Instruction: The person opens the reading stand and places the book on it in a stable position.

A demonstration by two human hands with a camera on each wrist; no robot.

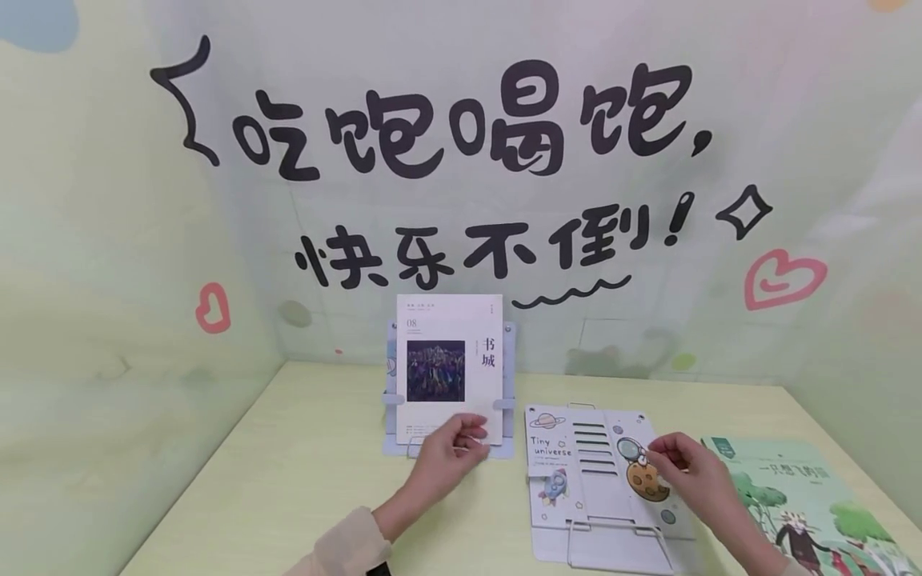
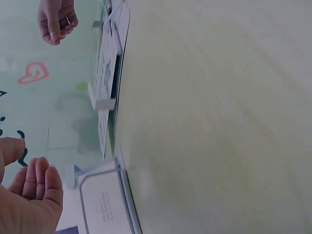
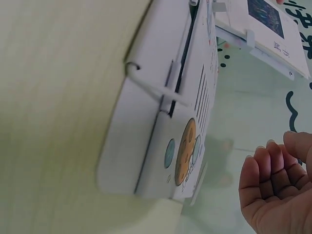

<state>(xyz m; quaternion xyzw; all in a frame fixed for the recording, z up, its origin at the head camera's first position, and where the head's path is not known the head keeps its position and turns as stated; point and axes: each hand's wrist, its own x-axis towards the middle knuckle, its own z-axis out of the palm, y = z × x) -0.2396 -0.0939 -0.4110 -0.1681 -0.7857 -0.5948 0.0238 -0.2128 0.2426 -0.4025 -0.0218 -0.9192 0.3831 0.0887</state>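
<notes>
A white book (image 1: 448, 318) with a dark picture on its cover stands propped on a light blue book stand (image 1: 509, 364), behind side clips. My left hand (image 1: 450, 454) is in front of the book's lower right corner, fingers loosely bent, with nothing in its grasp; in the left wrist view a gap shows between thumb and fingers. A white book stand (image 1: 601, 502) printed with planets and a rocket leans back low on the table, bearing no book. Close to its right edge hovers my right hand (image 1: 697, 474), loosely curled. The right wrist view shows that palm (image 3: 268, 209) holding nothing.
On the right of the table (image 1: 238, 472) lies a green picture book (image 1: 814, 500), partly behind my right forearm. A pale printed curtain (image 1: 461, 200) with black lettering hangs behind and along both sides. A wire support (image 1: 576, 544) sticks out at the white stand's front.
</notes>
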